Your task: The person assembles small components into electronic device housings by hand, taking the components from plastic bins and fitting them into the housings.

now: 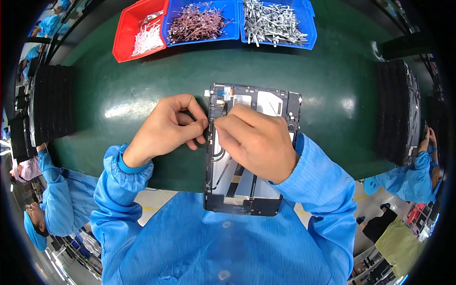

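An opened tablet chassis — a flat black rectangular frame with silver shielding plates and thin cables inside point(266, 102) — lay on the dark green work mat point(142, 85), its near end overhanging the mat's edge toward the person's blue smock. The left hand point(166, 128) rested at the frame's left edge, fingers curled in and pinched together against the rim; whether anything small sat between the fingertips could not be told. The right hand point(256, 140) lay over the middle of the frame, thumb and forefinger pressed together on a thin dark piece near the left rim, just beside the left fingertips.

At the mat's far side stood three plastic bins — a red bin of white parts point(124, 33), a blue bin of dark wiry parts point(232, 28) and a blue bin of silver metal strips point(308, 28). Stacks of black trays stood at left point(52, 104) and right point(396, 114).
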The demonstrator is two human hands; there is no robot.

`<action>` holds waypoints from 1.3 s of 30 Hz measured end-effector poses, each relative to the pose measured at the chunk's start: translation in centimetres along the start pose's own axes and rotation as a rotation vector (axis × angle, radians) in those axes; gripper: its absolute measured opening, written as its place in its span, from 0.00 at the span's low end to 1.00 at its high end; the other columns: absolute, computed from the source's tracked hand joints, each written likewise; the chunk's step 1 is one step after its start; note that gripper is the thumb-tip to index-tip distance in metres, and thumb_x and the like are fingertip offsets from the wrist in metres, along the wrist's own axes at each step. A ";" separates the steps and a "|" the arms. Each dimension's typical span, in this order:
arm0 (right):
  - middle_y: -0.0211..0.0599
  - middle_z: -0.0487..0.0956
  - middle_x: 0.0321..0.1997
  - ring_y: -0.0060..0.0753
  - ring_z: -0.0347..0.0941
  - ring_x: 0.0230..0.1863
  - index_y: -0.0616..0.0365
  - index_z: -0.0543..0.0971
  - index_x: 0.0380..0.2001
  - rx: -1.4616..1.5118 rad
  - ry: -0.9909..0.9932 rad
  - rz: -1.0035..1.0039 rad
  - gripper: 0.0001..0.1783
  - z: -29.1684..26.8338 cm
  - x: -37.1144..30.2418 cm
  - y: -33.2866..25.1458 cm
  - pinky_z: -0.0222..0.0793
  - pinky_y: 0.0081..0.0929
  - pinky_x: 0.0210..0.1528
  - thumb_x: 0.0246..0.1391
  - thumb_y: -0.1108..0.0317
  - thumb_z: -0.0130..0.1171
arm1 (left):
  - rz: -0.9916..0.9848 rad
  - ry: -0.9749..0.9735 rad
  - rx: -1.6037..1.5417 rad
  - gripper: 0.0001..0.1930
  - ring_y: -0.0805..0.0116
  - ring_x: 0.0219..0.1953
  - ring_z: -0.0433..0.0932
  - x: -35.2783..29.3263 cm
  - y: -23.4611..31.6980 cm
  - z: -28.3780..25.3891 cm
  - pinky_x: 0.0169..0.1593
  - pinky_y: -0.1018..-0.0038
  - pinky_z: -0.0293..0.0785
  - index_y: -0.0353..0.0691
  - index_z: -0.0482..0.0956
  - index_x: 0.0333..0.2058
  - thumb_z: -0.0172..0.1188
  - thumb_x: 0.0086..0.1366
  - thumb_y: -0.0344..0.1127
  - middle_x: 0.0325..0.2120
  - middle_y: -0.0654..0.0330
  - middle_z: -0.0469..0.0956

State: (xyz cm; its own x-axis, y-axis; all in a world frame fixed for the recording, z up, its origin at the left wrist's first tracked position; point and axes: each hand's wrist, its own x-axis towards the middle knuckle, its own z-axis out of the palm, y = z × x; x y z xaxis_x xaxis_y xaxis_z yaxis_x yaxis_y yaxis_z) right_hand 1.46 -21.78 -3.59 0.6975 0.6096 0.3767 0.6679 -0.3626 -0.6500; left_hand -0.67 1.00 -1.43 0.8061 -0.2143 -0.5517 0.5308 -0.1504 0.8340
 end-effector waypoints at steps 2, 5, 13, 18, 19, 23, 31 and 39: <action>0.33 0.77 0.29 0.38 0.78 0.24 0.56 0.83 0.32 -0.003 -0.008 0.003 0.06 0.0 0.0 -0.1 0.75 0.33 0.24 0.49 0.75 0.70 | -0.004 0.005 0.003 0.04 0.72 0.32 0.85 0.0 0.0 0.1 0.31 0.77 0.84 0.31 0.76 0.36 0.63 0.65 0.22 0.32 0.58 0.82; 0.34 0.77 0.28 0.38 0.78 0.24 0.57 0.83 0.32 0.001 -0.008 0.005 0.07 -0.1 0.1 -0.2 0.75 0.33 0.24 0.48 0.76 0.70 | 0.001 0.022 0.000 0.05 0.72 0.32 0.85 -0.2 0.1 0.2 0.31 0.77 0.84 0.31 0.76 0.36 0.63 0.64 0.21 0.31 0.58 0.82; 0.32 0.75 0.25 0.29 0.77 0.21 0.58 0.79 0.26 0.034 0.041 0.226 0.06 -0.3 -0.1 -1.1 0.73 0.29 0.23 0.45 0.77 0.68 | 0.020 0.019 0.030 0.04 0.72 0.30 0.84 -0.3 0.2 0.4 0.31 0.77 0.83 0.33 0.75 0.35 0.63 0.66 0.22 0.31 0.60 0.80; 0.32 0.75 0.25 0.28 0.75 0.20 0.58 0.78 0.24 -0.015 0.035 0.197 0.07 -0.1 0.1 -1.2 0.72 0.28 0.23 0.44 0.76 0.68 | 0.069 0.021 0.046 0.08 0.72 0.29 0.85 -0.4 0.1 0.4 0.27 0.78 0.81 0.33 0.75 0.37 0.66 0.66 0.27 0.33 0.59 0.79; 0.33 0.75 0.25 0.28 0.75 0.20 0.58 0.78 0.24 -0.016 0.022 0.208 0.07 -0.1 0.2 -1.2 0.72 0.29 0.23 0.44 0.76 0.68 | 0.077 0.024 0.040 0.08 0.72 0.29 0.85 -0.3 0.1 0.4 0.27 0.78 0.81 0.33 0.75 0.37 0.66 0.66 0.27 0.33 0.59 0.79; 0.40 0.78 0.29 0.49 0.79 0.26 0.55 0.77 0.26 0.007 -0.033 0.285 0.07 -0.4 0.5 -1.6 0.75 0.40 0.28 0.47 0.69 0.67 | 0.065 0.019 0.029 0.09 0.73 0.26 0.84 0.1 0.1 0.5 0.23 0.78 0.78 0.33 0.74 0.35 0.67 0.63 0.27 0.30 0.60 0.78; 0.30 0.82 0.27 0.11 0.67 0.17 0.62 0.84 0.31 -0.022 0.279 0.301 0.02 -5.7 7.2 2.9 0.60 0.18 0.21 0.54 0.75 0.67 | 0.106 0.000 0.012 0.09 0.72 0.24 0.84 0.1 -0.5 0.0 0.20 0.78 0.76 0.33 0.75 0.35 0.67 0.61 0.28 0.28 0.61 0.79; 0.36 0.76 0.25 0.38 0.74 0.25 0.57 0.86 0.31 -0.252 0.235 0.316 0.06 -6.0 9.1 3.9 0.69 0.36 0.28 0.52 0.66 0.68 | 0.129 -0.060 -0.054 0.12 0.75 0.26 0.83 -0.2 -0.7 -0.3 0.22 0.79 0.76 0.36 0.75 0.36 0.69 0.68 0.34 0.30 0.63 0.79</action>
State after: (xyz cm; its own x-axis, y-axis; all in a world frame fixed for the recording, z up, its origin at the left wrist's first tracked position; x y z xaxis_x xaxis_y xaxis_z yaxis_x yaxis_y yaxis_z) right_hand 11.94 -21.81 1.28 0.8975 0.2760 0.3438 0.4349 -0.6827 -0.5872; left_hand -1.13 1.41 -1.96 0.8521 -0.2863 -0.4381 0.4385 -0.0663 0.8963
